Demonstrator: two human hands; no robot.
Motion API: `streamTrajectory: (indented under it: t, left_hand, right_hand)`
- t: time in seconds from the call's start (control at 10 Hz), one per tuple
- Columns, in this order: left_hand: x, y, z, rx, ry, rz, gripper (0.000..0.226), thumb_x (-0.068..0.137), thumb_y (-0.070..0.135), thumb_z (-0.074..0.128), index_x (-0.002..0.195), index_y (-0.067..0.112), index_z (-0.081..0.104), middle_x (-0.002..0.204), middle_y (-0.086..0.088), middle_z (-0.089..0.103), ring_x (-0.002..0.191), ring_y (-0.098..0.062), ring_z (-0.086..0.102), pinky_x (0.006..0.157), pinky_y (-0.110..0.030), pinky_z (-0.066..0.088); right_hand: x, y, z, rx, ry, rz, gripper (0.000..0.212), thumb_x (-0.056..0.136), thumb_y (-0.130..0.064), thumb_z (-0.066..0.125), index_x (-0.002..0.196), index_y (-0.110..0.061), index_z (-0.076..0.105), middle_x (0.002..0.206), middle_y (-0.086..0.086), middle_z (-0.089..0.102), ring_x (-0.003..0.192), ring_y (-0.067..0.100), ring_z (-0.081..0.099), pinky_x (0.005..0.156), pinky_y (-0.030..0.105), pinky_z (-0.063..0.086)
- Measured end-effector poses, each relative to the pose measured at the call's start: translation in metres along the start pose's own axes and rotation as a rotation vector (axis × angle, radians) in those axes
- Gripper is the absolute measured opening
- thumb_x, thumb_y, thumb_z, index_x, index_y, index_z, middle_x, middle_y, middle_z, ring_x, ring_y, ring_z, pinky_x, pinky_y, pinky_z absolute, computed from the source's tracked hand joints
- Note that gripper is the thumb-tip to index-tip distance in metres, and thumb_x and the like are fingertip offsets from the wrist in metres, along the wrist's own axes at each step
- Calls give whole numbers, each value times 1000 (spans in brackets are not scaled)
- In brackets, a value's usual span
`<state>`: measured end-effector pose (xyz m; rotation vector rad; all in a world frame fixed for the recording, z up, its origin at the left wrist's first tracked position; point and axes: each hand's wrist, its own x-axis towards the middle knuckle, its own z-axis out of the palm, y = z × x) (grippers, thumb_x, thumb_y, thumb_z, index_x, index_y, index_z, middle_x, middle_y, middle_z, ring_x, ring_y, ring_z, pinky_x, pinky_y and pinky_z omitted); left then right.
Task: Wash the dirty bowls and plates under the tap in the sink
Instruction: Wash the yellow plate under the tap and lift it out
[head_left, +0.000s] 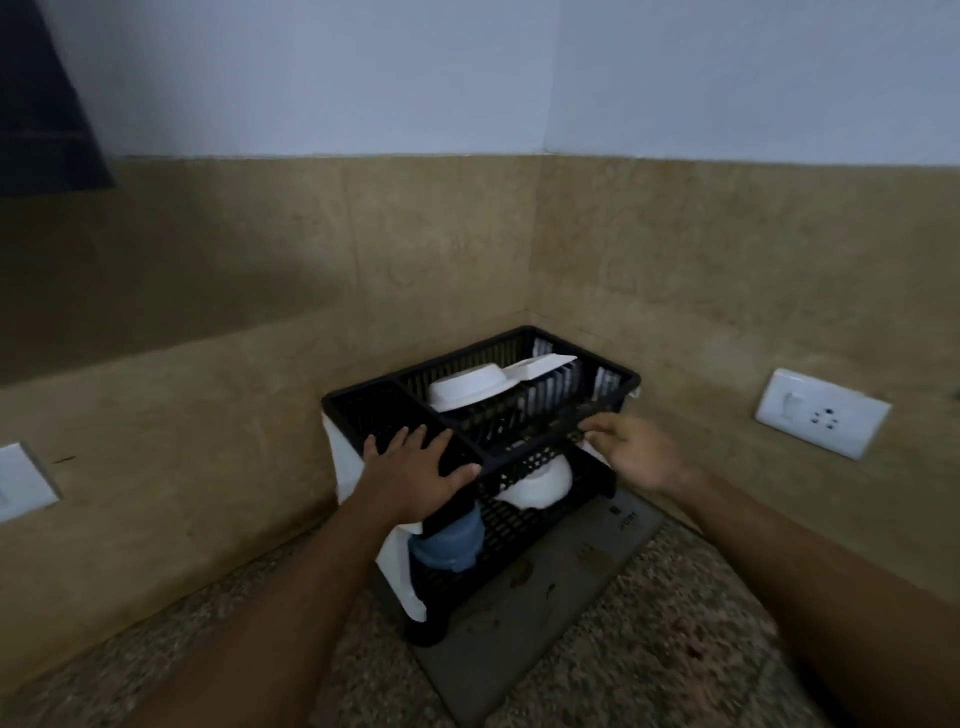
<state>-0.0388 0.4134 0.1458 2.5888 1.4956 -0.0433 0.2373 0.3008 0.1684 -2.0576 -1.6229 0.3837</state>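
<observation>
A black two-tier dish rack (519, 415) stands in the corner of a speckled stone tabletop (675, 649), on a grey mat (545, 597) that is partly hidden beneath it. In the upper tier a white bowl (470, 389) lies tilted, and just to its right a white plate (540, 366) leans among the slots; the slats hide the lower parts of both. In the lower tier another white bowl (540, 486) sits upside down, seen only through the rack's bars, and to its left a blue cup (449, 545) is half covered by the rack's near post. Something white shows behind the rack on its left side; what it is cannot be made out.

The left hand (410, 478) lies flat on the near left corner of the upper tier, fingers spread and thumb along the front rim, its grip apart and holding nothing. The right hand (636, 452) reaches to the near right edge of the upper tier, fingertips touching the rim; the picture is blurred there, so I cannot tell whether its grip is apart or pinched on the rim.

A white wall socket (823, 413) is fixed to the tan tiles at the right; another white plate (23, 480) at the left edge is cut off. No sink or tap is in view.
</observation>
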Motion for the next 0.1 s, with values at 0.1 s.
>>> streamTrajectory:
  t: [0.1]
  left_hand:
    - [-10,18,-4,-5,133,60,72,94,70,25,153,30,27,163,-5,20,149,-24,18,120,-54,8]
  right_hand:
    - [-54,23,-27,38,124,77,29,102,-22,50,124,-12,66,129,6,64,115,23,59,93,28,43]
